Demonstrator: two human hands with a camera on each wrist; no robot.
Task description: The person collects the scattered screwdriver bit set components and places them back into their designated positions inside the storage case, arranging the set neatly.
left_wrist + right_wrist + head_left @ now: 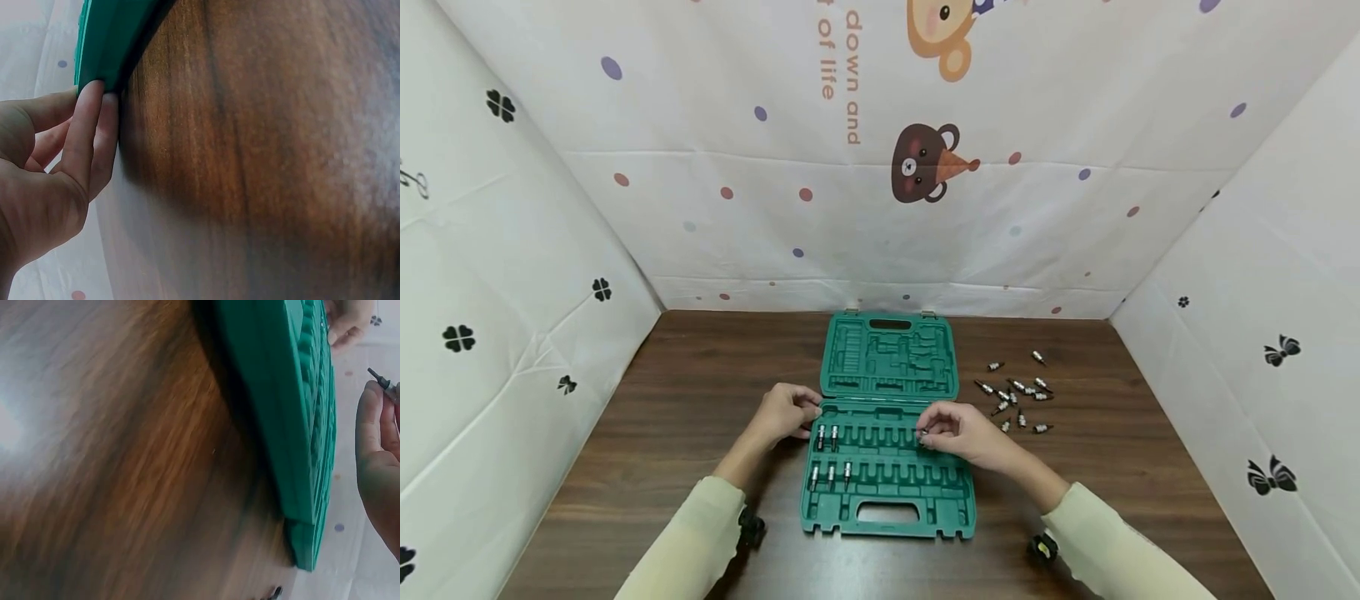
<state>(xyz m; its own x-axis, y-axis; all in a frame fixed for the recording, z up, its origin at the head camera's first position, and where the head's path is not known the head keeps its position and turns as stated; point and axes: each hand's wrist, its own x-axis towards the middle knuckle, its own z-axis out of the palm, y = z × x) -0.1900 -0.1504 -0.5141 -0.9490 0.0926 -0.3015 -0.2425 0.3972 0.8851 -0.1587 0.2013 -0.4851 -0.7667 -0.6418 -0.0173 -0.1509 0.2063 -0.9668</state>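
An open green tool case (887, 503) lies on the table with its lid folded back. My left hand (785, 411) holds the left edge of the case near the hinge, with fingertips against its green side wall (115, 37) in the left wrist view. Over the right part of the upper row of slots, my right hand (958, 429) pinches a small bit socket (389, 389), its thin dark tip sticking out past the fingertips. Two bit sockets (834, 437) stand in the upper row at the left, and three more bit sockets (847, 474) in the lower row.
Several loose bit sockets (1022, 418) lie scattered on the brown wooden table (722, 358) to the right of the case. A printed white cloth (760, 217) walls the table at the back and both sides.
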